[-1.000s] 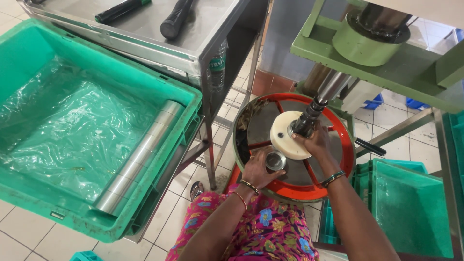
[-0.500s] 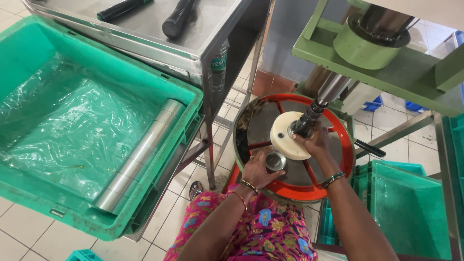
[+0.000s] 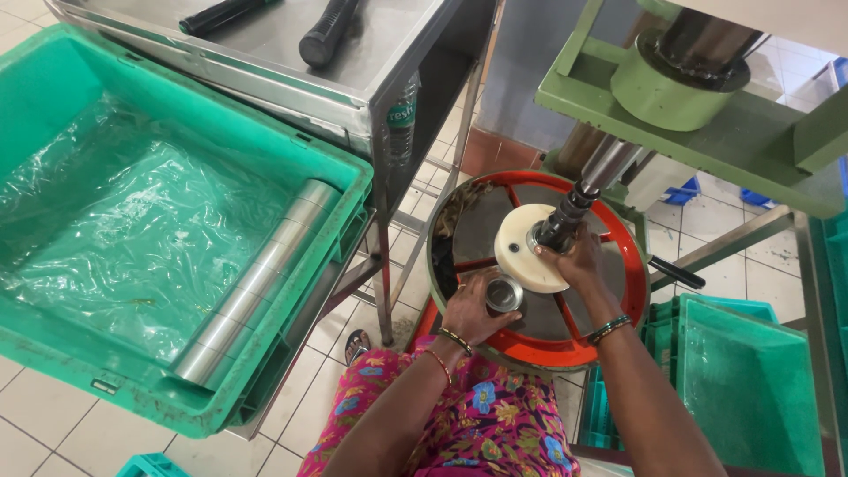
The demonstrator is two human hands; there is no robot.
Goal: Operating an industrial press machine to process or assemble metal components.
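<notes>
hands at the red wheel, small steel cup in the left

head view: the left hand (image 3: 470, 311) is curled around a small round steel cup (image 3: 503, 293), fingers wrapped at its side, and holds it just over the grey plate inside the red wheel (image 3: 632, 265), right beside the cream disc (image 3: 521, 252). the right hand (image 3: 583, 261) lies on the far edge of that cream disc, its fingers closed loosely against the dark threaded spindle (image 3: 561, 225) that comes down into the disc's middle; whether it truly grips the spindle or only presses on it cannot be told. both wrists carry thin bangles, and a flowered pink garment shows below them.

above the wheel, a green painted frame (image 3: 707, 141) bears a pale green round housing (image 3: 667, 88) with a steel cylinder set in it.

to the left, a big green plastic crate (image 3: 331, 172) lined with clear film holds a long stack of shiny steel rings (image 3: 261, 283), lying slantwise along its right wall. a small pale label sits on the crate's near outer wall, too small to make out. behind the crate, a steel table (image 3: 389, 40) carries two black handles, and a clear bottle (image 3: 402, 124) with a green label band stands at its corner leg. another green crate (image 3: 751, 380) stands low on the right, well apart from the hands.
</notes>
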